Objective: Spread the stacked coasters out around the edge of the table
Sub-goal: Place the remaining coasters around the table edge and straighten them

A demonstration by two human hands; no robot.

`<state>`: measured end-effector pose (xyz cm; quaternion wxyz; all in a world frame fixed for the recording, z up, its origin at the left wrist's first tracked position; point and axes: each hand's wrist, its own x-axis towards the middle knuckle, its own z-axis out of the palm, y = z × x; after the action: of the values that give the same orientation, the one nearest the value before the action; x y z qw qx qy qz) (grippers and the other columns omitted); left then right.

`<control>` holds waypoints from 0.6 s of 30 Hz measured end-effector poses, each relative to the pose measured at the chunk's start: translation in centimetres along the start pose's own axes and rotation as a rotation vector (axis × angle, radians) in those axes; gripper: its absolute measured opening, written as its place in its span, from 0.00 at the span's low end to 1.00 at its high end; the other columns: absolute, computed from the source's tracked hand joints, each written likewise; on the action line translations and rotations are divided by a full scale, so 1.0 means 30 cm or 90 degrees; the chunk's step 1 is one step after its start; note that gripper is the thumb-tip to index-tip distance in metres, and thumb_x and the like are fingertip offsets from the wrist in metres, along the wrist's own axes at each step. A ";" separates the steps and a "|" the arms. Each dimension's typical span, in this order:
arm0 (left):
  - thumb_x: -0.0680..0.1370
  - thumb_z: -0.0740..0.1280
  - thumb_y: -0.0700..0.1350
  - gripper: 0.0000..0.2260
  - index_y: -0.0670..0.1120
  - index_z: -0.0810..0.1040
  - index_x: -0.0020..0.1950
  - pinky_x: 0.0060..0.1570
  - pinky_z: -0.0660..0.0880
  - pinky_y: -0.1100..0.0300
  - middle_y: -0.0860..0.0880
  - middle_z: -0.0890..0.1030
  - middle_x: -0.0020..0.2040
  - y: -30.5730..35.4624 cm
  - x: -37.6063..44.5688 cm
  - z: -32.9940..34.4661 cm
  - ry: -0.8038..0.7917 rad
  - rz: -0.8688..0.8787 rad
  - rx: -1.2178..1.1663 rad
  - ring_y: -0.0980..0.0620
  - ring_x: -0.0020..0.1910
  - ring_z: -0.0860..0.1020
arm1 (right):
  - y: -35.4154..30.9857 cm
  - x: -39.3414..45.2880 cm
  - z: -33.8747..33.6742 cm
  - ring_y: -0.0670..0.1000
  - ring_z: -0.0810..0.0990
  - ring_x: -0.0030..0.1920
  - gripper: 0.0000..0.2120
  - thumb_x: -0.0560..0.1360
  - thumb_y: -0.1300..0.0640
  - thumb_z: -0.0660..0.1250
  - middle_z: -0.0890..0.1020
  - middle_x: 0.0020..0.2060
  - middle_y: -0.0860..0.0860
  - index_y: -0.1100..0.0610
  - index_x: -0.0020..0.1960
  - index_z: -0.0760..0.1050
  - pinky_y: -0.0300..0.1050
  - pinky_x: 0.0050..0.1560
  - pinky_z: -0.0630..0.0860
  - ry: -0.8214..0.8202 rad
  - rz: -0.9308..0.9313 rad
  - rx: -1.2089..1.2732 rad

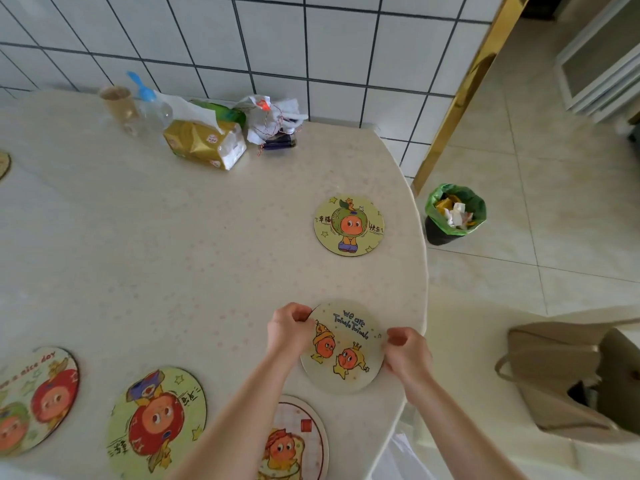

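Observation:
A round cartoon coaster [346, 351] reading "we are Twinkle Twinkle" lies near the right edge of the pale table [173, 254]. My left hand [289, 327] pinches its left rim and my right hand [405, 351] pinches its right rim. Further along the right edge sits a yellow-green coaster [349, 226]. Along the near edge lie three more: one [298, 441] partly under my left forearm, one [157, 420] with a red figure, and one [38, 398] at the far left. A sliver of another coaster [3, 164] shows at the left border.
At the back by the tiled wall stand a paper cup [117, 102], a clear bottle [152, 112], a gold snack bag [204, 143] and a tied plastic bag [273, 123]. On the floor to the right are a green-lined bin [455, 213] and a beige bag [581, 382].

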<state>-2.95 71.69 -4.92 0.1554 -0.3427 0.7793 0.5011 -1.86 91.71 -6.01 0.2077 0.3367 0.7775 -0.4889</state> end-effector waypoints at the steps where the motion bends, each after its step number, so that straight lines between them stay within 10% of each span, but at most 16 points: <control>1: 0.74 0.66 0.38 0.09 0.49 0.80 0.50 0.31 0.69 0.71 0.56 0.81 0.43 -0.005 -0.002 -0.005 -0.004 0.000 0.004 0.61 0.40 0.77 | 0.002 0.000 0.002 0.50 0.81 0.46 0.11 0.68 0.61 0.67 0.80 0.44 0.44 0.48 0.47 0.75 0.53 0.49 0.82 -0.001 0.000 0.012; 18: 0.71 0.67 0.36 0.09 0.47 0.80 0.47 0.30 0.75 0.61 0.49 0.83 0.43 -0.004 0.043 -0.054 0.038 -0.068 -0.098 0.49 0.39 0.80 | -0.228 0.132 0.052 0.46 0.78 0.41 0.10 0.72 0.66 0.65 0.80 0.38 0.45 0.53 0.47 0.78 0.35 0.37 0.70 -0.038 -0.160 -0.133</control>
<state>-3.62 69.72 -5.04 0.1320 -0.4096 0.7233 0.5400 -9.55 89.56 -5.03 0.2022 0.1988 0.8535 -0.4371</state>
